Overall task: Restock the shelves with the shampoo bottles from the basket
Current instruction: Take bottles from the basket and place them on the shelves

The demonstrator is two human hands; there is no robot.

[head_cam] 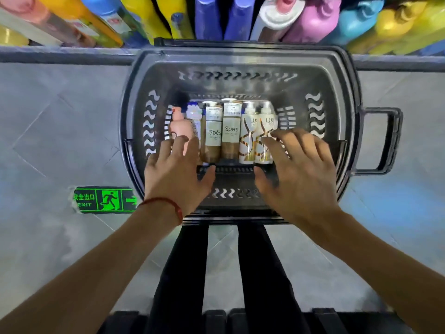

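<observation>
While above the basket, left hand and right hand palm-down, each grip loosely apart.

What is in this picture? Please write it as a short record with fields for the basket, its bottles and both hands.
basket: dark grey perforated plastic basket, in front of the shelf
contents: six bottles lying side by side
left to right: pink bottle, blue-capped white bottle, two brown Spes bottles, two white-and-gold Lux bottles
left hand: open, fingers spread, over the pink bottle
right hand: open, fingers spread, over the rightmost Lux bottle
contact: cannot tell
</observation>
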